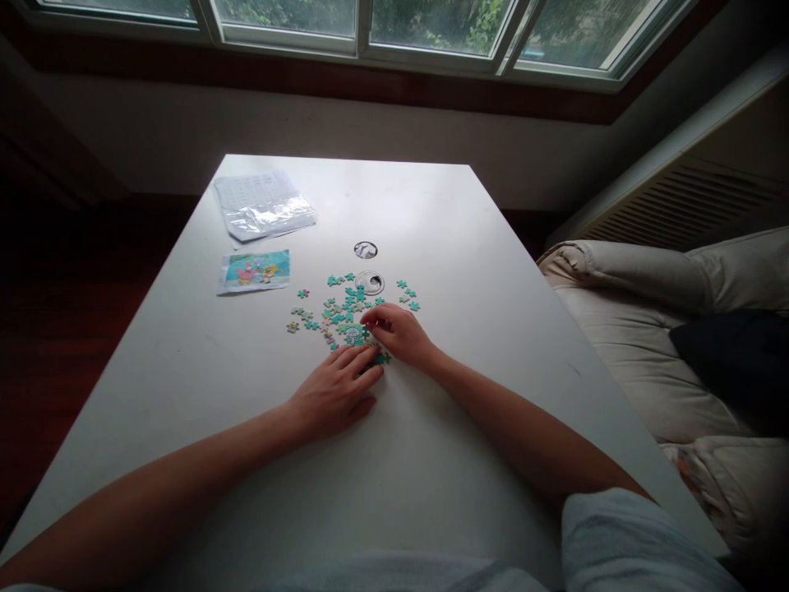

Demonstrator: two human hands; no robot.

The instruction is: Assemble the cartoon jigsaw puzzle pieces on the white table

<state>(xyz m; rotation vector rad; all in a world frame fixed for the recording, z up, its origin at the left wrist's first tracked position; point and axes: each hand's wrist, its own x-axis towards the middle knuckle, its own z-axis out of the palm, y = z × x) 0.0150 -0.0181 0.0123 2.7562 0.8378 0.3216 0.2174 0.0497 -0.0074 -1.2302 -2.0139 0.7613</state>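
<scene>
Small jigsaw puzzle pieces (336,311), mostly teal and pale green, lie scattered over the middle of the white table. Several are joined into a patch (353,335) with a pale cartoon face, right in front of my hands. My left hand (336,386) lies palm down at the patch's near edge, fingers stretched over some pieces and partly hiding them. Just right of the patch, my right hand (399,333) has thumb and forefinger pinched at a small teal puzzle piece (366,334), which the fingertips partly cover.
A picture card (256,270) with colourful cartoon figures lies left of the pieces. Behind it is a clear plastic bag with paper (265,205). Two round inserts (370,283) sit in the white table (431,214). A cushioned sofa (622,353) stands to the right.
</scene>
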